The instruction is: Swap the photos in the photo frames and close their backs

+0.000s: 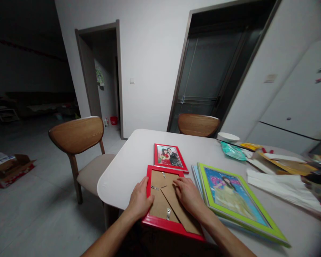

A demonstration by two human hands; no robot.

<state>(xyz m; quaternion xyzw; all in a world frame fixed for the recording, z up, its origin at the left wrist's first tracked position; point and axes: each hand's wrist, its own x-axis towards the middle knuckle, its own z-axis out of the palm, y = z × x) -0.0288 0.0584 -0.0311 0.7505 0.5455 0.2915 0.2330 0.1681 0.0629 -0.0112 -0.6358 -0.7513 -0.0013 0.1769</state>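
A red picture frame (160, 200) lies face down at the table's near edge, its brown cardboard back and stand showing. My left hand (139, 200) rests on the frame's left rim with the fingers curled over onto the backing. My right hand (188, 195) lies on the backing's right side, fingers bent and pressed against the cardboard near a small metal clip. A second, smaller red frame (170, 157) with a photo of two people lies face up just beyond.
A green-framed picture (238, 201) lies on a blue one to the right. Papers, a white cloth (280, 187), a teal packet (232, 151) and a white bowl (228, 137) crowd the white table's (133, 157) right side. Wooden chairs stand left (79, 137) and behind (198, 125).
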